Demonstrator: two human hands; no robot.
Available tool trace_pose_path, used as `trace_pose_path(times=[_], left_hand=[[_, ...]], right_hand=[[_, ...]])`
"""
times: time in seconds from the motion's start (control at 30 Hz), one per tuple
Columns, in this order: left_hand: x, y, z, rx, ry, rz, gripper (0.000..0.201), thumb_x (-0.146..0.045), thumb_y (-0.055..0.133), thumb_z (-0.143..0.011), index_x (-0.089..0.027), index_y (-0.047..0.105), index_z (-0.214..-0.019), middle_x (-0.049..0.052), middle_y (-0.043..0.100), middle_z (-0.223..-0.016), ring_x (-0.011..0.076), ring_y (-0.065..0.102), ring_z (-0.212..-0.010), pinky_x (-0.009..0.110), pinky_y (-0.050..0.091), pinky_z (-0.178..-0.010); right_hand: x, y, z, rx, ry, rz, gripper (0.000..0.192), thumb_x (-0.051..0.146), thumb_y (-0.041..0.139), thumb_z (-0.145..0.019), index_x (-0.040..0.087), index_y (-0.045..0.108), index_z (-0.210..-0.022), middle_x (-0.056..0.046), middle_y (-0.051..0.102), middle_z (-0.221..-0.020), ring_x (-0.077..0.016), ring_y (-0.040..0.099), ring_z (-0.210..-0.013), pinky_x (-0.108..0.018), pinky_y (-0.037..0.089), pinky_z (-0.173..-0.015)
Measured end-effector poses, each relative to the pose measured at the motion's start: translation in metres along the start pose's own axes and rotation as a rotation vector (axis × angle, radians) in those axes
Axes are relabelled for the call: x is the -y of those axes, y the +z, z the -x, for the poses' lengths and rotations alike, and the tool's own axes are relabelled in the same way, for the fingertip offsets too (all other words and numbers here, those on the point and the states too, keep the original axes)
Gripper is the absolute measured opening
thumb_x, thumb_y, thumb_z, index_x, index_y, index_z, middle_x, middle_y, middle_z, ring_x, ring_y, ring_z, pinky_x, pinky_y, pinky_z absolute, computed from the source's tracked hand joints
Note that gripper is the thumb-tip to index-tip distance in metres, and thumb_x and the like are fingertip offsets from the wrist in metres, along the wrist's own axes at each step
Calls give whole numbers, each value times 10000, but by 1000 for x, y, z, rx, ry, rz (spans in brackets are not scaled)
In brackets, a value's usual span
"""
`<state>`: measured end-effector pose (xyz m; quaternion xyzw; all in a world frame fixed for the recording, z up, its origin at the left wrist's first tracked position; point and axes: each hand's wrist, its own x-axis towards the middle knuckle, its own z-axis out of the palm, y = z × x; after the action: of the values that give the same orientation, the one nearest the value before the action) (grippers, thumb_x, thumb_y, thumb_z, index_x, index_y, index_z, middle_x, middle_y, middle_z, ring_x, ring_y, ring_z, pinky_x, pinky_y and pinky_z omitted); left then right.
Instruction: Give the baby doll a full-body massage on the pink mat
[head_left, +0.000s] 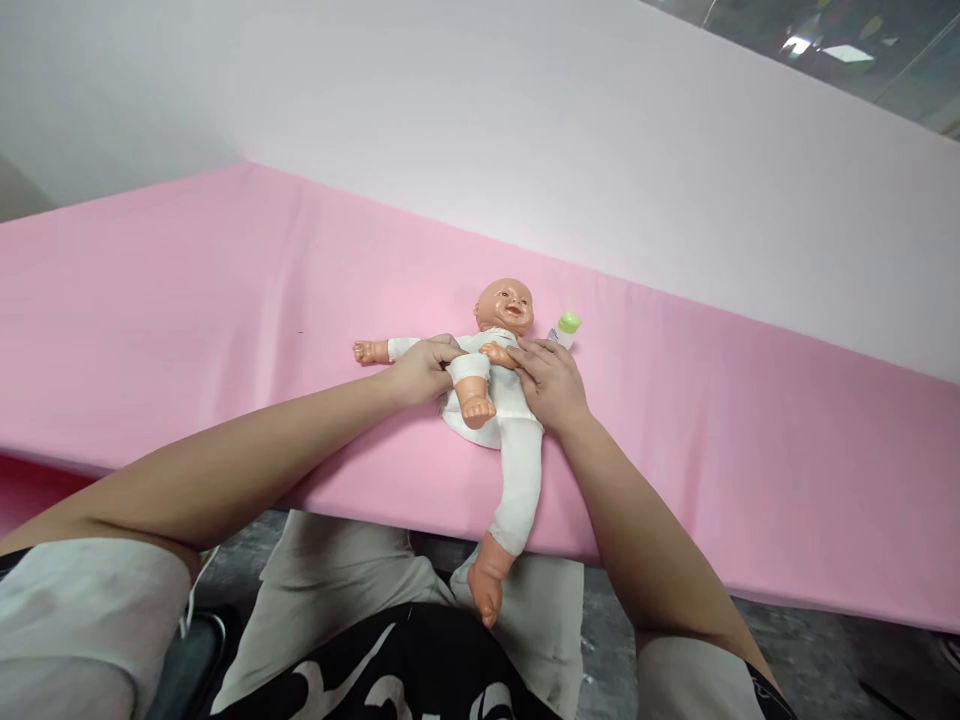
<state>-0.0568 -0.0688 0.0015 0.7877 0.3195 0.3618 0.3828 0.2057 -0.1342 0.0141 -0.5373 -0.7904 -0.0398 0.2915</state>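
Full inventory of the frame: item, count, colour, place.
Doll: 1, white cloth, tan head, hands and feet; on the table, one foot past the near edge
Bottle: 1, whitish, green cap; right of the doll's head
Table cover: 1, pink; across the middle
Wall: 1, white; behind
Glassy panel: 1, dark; top right
Floor: 1, grey; below
Shirt: 1, black, pale pattern; bottom centre
Trousers: 1 pair, pale; under the edge
Left hand: 1, bare; at the doll's bent leg
Right hand: 1, bare; at its chest

One doll (pixel 516 398), probably one bottle (pixel 565 329)
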Motion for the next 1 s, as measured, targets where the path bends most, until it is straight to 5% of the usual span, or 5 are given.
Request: trace_pose_path(times=[0.13,0.3,0.6,0.8,1.0], left_hand=[[-5,0,2,5,32,2,119,-245,711,-713,-192,811,-750,29,646,-855,148,624,-744,243,530,-657],[-22,-1,12,63,151,43,124,-283,769,-762,-216,846,-833,26,615,-790,146,611,-720,261,525,-658],[-51,2,31,526,83,277,308,-480,865,-797,-201,876,-928,43,671,-779,171,615,-678,322,527,-662],[-46,5,31,467,93,301,321,-471,894,-778,-183,869,-917,39,656,-745,152,618,-663,282,530,-646],[-34,1,22,156,22,243,184,-281,809,-767,-141,832,-885,41,709,-791,147,656,-710,235,527,-641]], right_hand=[[-2,-2,0,-12,15,-24,408,193,548,-980,242,726,-1344,-61,722,-1414,-295,626,-1289,-504,438,-1199],[-22,-10,9,-236,337,-284,431,394,672,-936,250,667,-1342,-87,766,-1262,-278,714,-1112,-455,587,-948],[-113,-24,29,-435,882,-586,612,469,720,-849,191,539,-1363,-124,757,-1114,-261,758,-882,-439,634,-794],[-118,-28,31,-294,950,-208,724,442,811,-763,189,541,-1385,-151,763,-1199,-317,720,-1153,-505,522,-1089],[-73,-22,18,-483,708,-389,605,543,727,-861,219,544,-1337,-87,785,-1113,-202,726,-857,-378,597,-855]])
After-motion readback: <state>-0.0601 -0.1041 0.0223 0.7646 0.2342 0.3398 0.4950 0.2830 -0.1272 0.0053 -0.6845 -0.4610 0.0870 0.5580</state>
